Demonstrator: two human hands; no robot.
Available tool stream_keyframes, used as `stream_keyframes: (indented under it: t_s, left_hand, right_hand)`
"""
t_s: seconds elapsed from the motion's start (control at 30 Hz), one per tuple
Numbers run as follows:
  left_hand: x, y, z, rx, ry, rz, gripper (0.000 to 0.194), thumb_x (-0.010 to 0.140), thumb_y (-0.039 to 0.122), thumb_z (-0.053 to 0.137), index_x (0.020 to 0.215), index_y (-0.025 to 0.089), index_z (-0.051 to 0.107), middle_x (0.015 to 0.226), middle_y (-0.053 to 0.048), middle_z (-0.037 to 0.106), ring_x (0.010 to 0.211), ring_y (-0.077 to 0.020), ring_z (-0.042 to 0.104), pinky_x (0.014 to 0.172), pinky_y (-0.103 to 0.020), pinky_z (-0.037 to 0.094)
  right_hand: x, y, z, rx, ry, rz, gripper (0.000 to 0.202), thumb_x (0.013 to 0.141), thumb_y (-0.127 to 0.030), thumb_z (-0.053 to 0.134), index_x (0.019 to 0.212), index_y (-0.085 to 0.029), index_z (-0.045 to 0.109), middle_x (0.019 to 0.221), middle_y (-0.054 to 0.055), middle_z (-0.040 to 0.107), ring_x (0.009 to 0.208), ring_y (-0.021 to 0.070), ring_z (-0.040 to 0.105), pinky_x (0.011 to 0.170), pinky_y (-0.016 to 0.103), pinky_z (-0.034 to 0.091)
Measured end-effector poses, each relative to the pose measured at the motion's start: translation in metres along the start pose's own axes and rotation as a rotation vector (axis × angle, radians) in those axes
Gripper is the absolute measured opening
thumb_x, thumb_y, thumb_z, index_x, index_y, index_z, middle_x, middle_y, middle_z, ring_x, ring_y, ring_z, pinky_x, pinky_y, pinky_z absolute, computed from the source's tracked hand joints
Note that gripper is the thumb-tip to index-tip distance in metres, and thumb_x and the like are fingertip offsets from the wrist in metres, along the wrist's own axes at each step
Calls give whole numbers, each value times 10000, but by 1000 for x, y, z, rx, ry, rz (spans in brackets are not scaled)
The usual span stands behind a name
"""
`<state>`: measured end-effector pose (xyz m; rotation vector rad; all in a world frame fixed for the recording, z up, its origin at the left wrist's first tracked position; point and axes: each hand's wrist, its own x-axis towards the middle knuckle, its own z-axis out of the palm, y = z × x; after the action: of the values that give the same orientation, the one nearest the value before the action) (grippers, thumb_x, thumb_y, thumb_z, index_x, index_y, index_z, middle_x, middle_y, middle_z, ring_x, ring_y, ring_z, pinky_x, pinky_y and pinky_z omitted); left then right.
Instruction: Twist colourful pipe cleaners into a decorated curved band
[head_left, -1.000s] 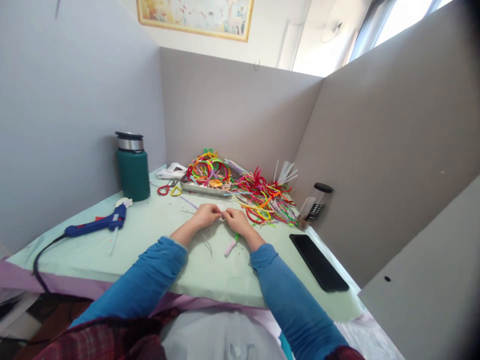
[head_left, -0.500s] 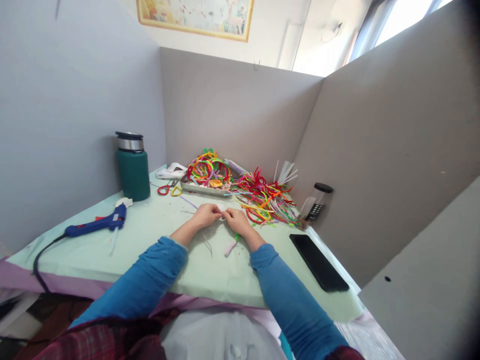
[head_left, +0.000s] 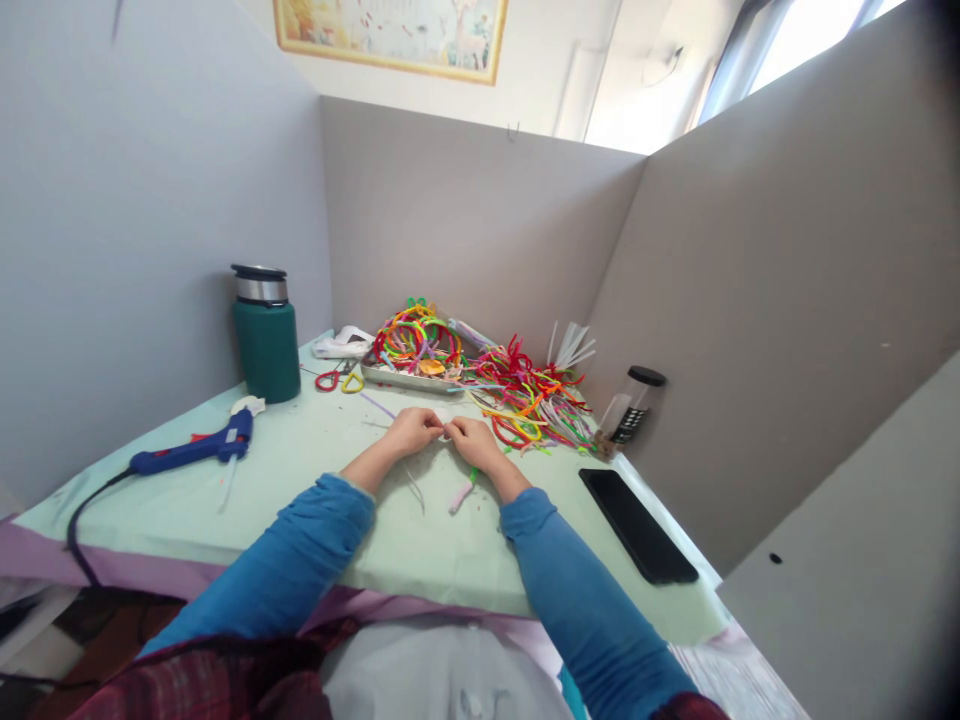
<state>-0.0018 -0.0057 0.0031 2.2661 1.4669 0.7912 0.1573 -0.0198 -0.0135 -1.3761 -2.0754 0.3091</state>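
Note:
My left hand (head_left: 415, 431) and my right hand (head_left: 468, 440) meet over the middle of the table, fingertips pinched together. Between them is a small pale piece of pipe cleaner (head_left: 446, 437), mostly covered by the fingers. Below my left wrist lie thin whitish strands (head_left: 414, 487). A purple pipe cleaner (head_left: 376, 404) rests on the table beyond my left hand. Close to my right wrist is a short pink piece with a green end (head_left: 462, 494), lying on the green table cover (head_left: 420, 560).
Coloured pipe cleaners (head_left: 525, 385) are heaped at the back, some in a metal tray (head_left: 405, 379). Scissors (head_left: 339, 381), a green bottle (head_left: 267, 345) and a blue glue gun (head_left: 199, 447) stand or lie left. A black phone (head_left: 637, 525) and a clear jar (head_left: 630, 408) are right; partitions surround the table.

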Motion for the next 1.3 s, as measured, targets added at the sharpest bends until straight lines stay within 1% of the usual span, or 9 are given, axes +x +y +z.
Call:
stream_keyframes:
  t_s: [0.3, 0.6, 0.67, 0.8, 0.93, 1.03, 1.17, 1.3]
  left_hand:
    - [2, -2, 2, -22, 0, -19, 249, 695, 309, 542, 784, 139, 701, 748, -47, 676, 701, -158, 574, 619, -235, 380]
    - [2, 1, 1, -117, 50, -45, 223, 678, 309, 574, 757, 141, 697, 664, -24, 654, 622, -128, 549, 567, -218, 365]
    - [2, 1, 1, -153, 43, -61, 216, 671, 311, 582, 743, 138, 690, 625, -13, 635, 571, -113, 524, 529, -210, 354]
    - [2, 1, 2, -253, -16, -147, 227, 674, 316, 578, 767, 129, 668, 543, 16, 575, 413, -74, 418, 423, -201, 302]
    - [2, 0, 4, -312, -47, -176, 233, 679, 312, 572, 783, 122, 657, 539, 22, 563, 368, -61, 376, 387, -199, 277]
    - [2, 0, 5, -260, -35, -160, 240, 678, 319, 573, 776, 121, 667, 556, 10, 584, 395, -67, 398, 409, -200, 292]
    - [2, 0, 4, -140, 11, -117, 224, 671, 310, 577, 747, 129, 684, 591, -11, 615, 484, -87, 464, 475, -198, 322]
    - [1, 0, 3, -93, 6, -104, 230, 682, 321, 564, 744, 135, 685, 586, -16, 616, 518, -99, 487, 496, -199, 327]
  right_hand:
    - [0, -2, -1, 11, 3, 5, 289, 850, -320, 413, 747, -175, 641, 720, 19, 636, 663, 115, 511, 587, 207, 306]
    - [0, 3, 1, 68, 68, -37, 300, 856, -321, 401, 738, -166, 629, 656, 8, 593, 634, 111, 486, 582, 205, 306]
    - [1, 4, 2, 74, 75, -39, 296, 854, -323, 405, 732, -166, 625, 648, 6, 588, 624, 108, 482, 574, 204, 300]
    - [1, 5, 3, 72, 80, -45, 292, 852, -325, 406, 725, -170, 618, 642, 2, 585, 616, 105, 482, 563, 203, 291]
    - [1, 6, 4, 58, 76, -53, 295, 854, -326, 400, 727, -171, 617, 642, 3, 586, 621, 107, 485, 566, 203, 294]
    - [1, 6, 4, 43, 68, -58, 294, 852, -322, 400, 727, -172, 620, 652, 5, 594, 627, 107, 490, 569, 204, 296]
    - [1, 5, 3, 22, 54, -44, 294, 849, -316, 402, 725, -173, 627, 668, 10, 608, 638, 110, 497, 576, 204, 300]
    - [0, 3, 2, 7, 42, -29, 291, 846, -314, 406, 733, -174, 635, 678, 13, 619, 645, 113, 503, 576, 205, 301]
